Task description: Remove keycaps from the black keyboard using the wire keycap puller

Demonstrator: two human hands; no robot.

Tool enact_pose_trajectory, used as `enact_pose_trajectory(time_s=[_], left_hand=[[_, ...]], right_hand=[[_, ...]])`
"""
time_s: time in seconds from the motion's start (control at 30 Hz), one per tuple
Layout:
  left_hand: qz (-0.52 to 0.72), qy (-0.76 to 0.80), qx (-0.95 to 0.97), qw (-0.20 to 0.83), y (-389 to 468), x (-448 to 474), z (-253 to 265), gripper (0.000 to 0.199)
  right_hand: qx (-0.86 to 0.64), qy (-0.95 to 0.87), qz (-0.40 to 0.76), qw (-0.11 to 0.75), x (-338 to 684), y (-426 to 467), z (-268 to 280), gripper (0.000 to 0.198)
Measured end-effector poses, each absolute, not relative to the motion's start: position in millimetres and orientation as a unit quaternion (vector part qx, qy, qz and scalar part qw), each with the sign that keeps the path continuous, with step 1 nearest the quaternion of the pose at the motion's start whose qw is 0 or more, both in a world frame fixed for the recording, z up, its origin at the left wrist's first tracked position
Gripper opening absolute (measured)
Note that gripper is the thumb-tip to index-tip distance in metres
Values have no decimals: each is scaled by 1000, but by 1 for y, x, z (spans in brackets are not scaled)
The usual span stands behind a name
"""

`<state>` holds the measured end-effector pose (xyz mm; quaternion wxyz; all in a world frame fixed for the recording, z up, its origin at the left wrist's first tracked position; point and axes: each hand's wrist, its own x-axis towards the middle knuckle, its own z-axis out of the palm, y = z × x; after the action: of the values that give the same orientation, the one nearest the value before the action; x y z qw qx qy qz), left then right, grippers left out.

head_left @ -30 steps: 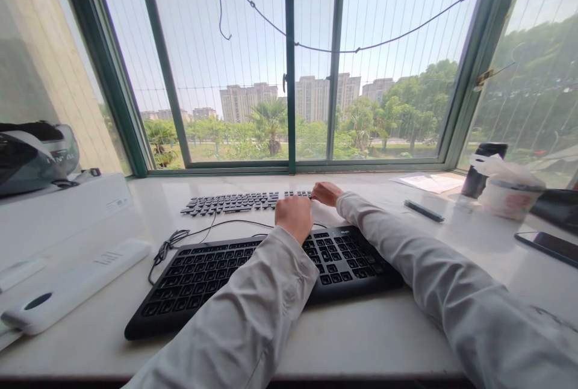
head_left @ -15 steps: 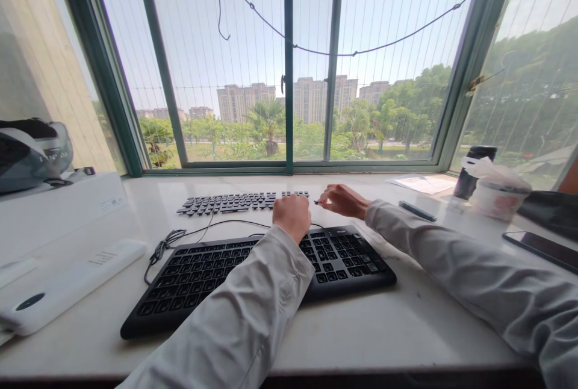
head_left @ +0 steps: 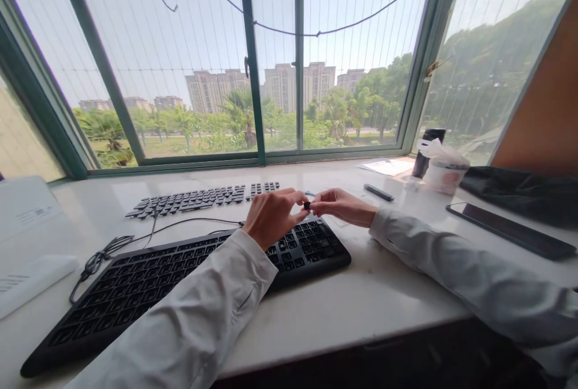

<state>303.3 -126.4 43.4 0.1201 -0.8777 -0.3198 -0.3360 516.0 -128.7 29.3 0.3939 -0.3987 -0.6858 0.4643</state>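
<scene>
My left hand (head_left: 276,215) reaches over the right part of a black keyboard (head_left: 282,283), thumb and forefinger closed around a small black keycap (head_left: 307,205). From the other side my right hand (head_left: 342,206) meets it, its fingertips pinched at the same keycap. Most of the keyboard shows bare key sockets, with a few caps seemingly still on at the number pad's right edge. Behind it, loose black keycaps (head_left: 192,200) lie in rows on the white tabletop. A small bluish thing shows just behind my fingertips, too little to name.
A black cable (head_left: 105,250) lies bundled behind the keyboard's left end. To the right are a pen (head_left: 378,192), a phone (head_left: 510,229), a bagged cup (head_left: 445,173), a dark bottle (head_left: 428,151) and papers (head_left: 388,166). A white box (head_left: 31,220) stands at left.
My view has swung to the right. My left hand has turned and come to my right hand, and both now meet at the keycap that my right fingers held apart before.
</scene>
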Motion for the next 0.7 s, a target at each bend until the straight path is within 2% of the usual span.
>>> enact_pose_trajectory(time_s=[0.17, 0.3, 0.4, 0.53, 0.7], left_hand=[[-382, -304, -865, 115, -128, 305, 42, 16], [-404, -294, -857, 122, -131, 305, 41, 16], [-399, -280, -865, 118, -131, 304, 42, 20], [-365, -279, -881, 109, -127, 302, 43, 30], [-346, -290, -885, 112, -124, 301, 42, 16]], right_hand=[[-354, -624, 560, 415, 512, -134, 31, 28], [-329, -635, 571, 403, 513, -133, 32, 32], [-348, -680, 519, 383, 519, -132, 38, 32], [-413, -761, 394, 308, 529, -136, 52, 36], [-453, -800, 333, 210, 530, -145, 57, 41]])
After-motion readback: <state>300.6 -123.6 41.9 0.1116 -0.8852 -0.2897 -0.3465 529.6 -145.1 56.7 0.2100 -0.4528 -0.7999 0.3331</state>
